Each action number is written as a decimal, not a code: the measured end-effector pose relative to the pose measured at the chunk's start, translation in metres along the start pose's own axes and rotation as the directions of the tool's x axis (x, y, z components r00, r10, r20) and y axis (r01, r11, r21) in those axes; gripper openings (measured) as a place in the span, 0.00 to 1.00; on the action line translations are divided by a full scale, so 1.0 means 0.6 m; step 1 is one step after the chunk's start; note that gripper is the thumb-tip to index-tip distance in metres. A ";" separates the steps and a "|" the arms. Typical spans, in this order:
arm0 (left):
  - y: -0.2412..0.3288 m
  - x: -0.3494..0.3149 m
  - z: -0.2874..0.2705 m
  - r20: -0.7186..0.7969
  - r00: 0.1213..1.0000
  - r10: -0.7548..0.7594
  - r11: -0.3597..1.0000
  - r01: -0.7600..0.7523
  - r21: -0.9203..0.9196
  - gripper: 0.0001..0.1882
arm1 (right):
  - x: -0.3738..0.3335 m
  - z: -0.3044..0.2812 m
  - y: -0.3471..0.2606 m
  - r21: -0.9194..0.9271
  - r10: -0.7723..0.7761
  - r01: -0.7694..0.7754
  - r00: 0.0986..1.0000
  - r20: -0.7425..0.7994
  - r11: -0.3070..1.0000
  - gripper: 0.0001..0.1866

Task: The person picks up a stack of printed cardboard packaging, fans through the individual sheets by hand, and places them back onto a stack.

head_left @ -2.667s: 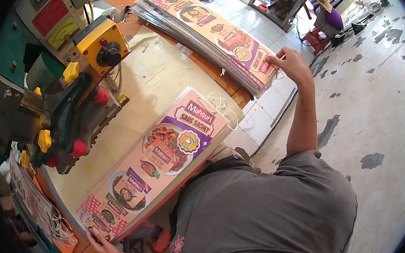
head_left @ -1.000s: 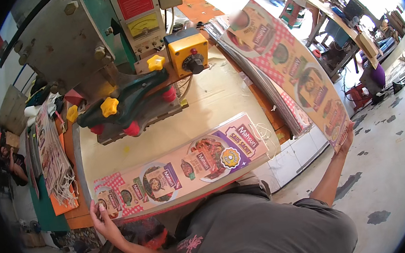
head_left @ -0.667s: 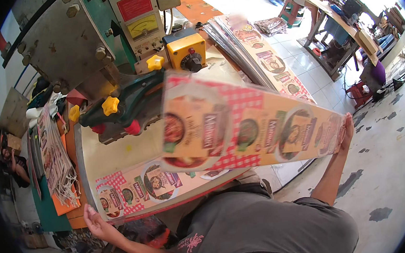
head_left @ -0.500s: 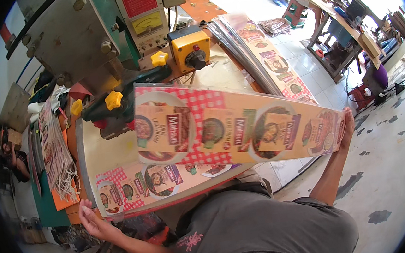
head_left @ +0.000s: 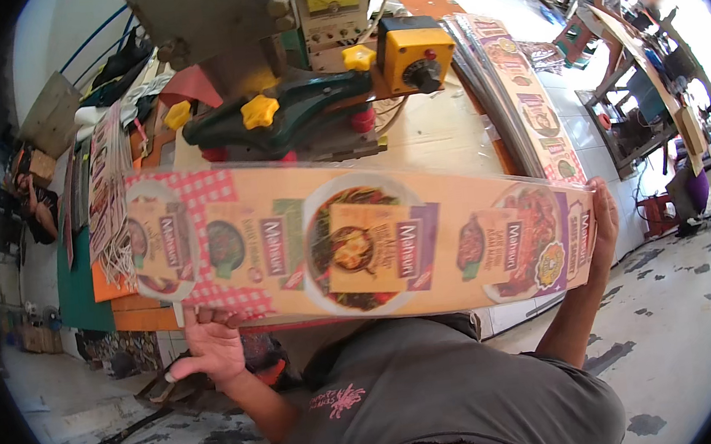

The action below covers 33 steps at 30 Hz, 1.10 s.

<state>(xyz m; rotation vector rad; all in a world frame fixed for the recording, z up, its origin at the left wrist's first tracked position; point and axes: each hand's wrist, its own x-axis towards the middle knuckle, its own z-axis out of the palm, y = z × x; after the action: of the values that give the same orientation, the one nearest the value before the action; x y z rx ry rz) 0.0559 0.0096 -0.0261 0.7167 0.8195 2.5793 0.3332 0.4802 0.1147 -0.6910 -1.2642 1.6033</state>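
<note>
A long printed plastic-covered sheet (head_left: 455, 196), with food pictures and a red checked border, is held up in front of me above the machine table. My right hand (head_left: 604, 226) grips its right end, fingers wrapped round the edge. Below the sheet's lower left edge, my left hand (head_left: 214, 348) shows its palm, thumb stretched out and fingers apart; the fingertips reach the edge, but whether they touch it I cannot tell. Behind the sheet stands a press machine with a dark green arm (head_left: 303, 108), yellow star knobs (head_left: 260, 111) and a yellow control box (head_left: 415, 56).
A stack of similar printed sheets (head_left: 522, 93) lies at the right of the table. More printed pieces with white cords (head_left: 108, 201) hang at the left over an orange and green surface. Far right, people sit by a workbench (head_left: 647, 70).
The sheet has swung left and lies more level across my view, hiding the printed sheet on the table. My left hand has come to its lower left edge. The view has shifted left.
</note>
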 end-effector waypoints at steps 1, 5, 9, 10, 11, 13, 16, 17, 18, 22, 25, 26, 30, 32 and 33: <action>-0.009 -0.004 0.009 0.102 0.995 0.012 0.995 -0.002 -0.099 0.73 | -0.003 0.015 0.007 -0.012 0.021 -0.021 1.000 0.001 1.000 0.12; -0.021 -0.027 0.047 0.164 0.985 -0.053 0.998 0.048 0.036 0.80 | 0.001 0.055 0.040 -0.107 0.086 -0.067 0.978 0.188 0.992 0.11; -0.038 -0.031 0.055 0.191 0.978 -0.085 0.994 0.097 -0.056 0.72 | -0.014 0.131 0.075 -0.119 0.178 -0.141 0.889 0.422 0.983 0.11; -0.051 -0.028 0.073 0.100 0.995 -0.016 0.996 0.025 -0.090 0.62 | -0.022 0.149 0.085 -0.119 0.195 -0.157 0.865 0.463 0.980 0.11; -0.054 -0.036 0.067 -0.004 1.000 0.011 0.993 -0.011 -0.114 0.58 | -0.030 0.165 0.096 -0.120 0.211 -0.174 0.838 0.503 0.977 0.11; -0.062 -0.052 0.057 -0.214 0.976 0.052 0.985 -0.085 -0.148 0.50 | -0.049 0.193 0.109 -0.179 0.261 -0.193 0.779 0.570 0.965 0.11; -0.056 -0.054 0.053 -0.363 0.930 0.054 0.990 -0.099 -0.105 0.32 | -0.080 0.217 0.136 -0.150 0.292 -0.259 0.691 0.662 0.954 0.15; -0.053 -0.054 0.049 -0.433 0.900 0.048 0.997 -0.072 -0.039 0.30 | -0.085 0.219 0.146 -0.144 0.280 -0.252 0.671 0.687 0.957 0.16; -0.046 -0.047 0.065 -0.386 0.921 0.053 0.993 -0.091 -0.080 0.23 | -0.086 0.223 0.145 -0.154 0.303 -0.275 0.656 0.691 0.949 0.17; -0.031 -0.061 0.045 -0.407 0.911 0.062 0.991 -0.106 -0.087 0.23 | -0.089 0.236 0.126 -0.197 0.381 -0.347 0.612 0.693 0.917 0.19; -0.023 -0.054 0.048 -0.387 0.920 0.057 0.989 -0.106 -0.107 0.23 | -0.097 0.230 0.120 -0.223 0.397 -0.346 0.598 0.696 0.911 0.19; -0.021 -0.053 0.046 -0.383 0.922 0.053 0.988 -0.105 -0.117 0.23 | -0.103 0.232 0.126 -0.217 0.375 -0.317 0.623 0.687 0.923 0.19; -0.018 -0.047 0.048 -0.386 0.920 0.062 0.988 -0.112 -0.109 0.22 | -0.118 0.239 0.136 -0.124 0.320 -0.329 0.649 0.691 0.936 0.16; -0.020 -0.052 0.037 -0.425 0.902 0.081 0.990 -0.121 -0.069 0.24 | -0.123 0.238 0.135 -0.132 0.334 -0.337 0.659 0.674 0.932 0.15; -0.020 -0.054 0.032 -0.443 0.892 0.093 0.991 -0.126 -0.047 0.25 | -0.127 0.238 0.133 -0.130 0.344 -0.350 0.662 0.666 0.927 0.15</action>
<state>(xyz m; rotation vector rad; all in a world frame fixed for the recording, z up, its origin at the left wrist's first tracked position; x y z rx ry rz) 0.0948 0.0127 -0.0312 0.1522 0.8204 2.9071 0.2140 0.3508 0.0742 -0.3358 -1.7146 2.3166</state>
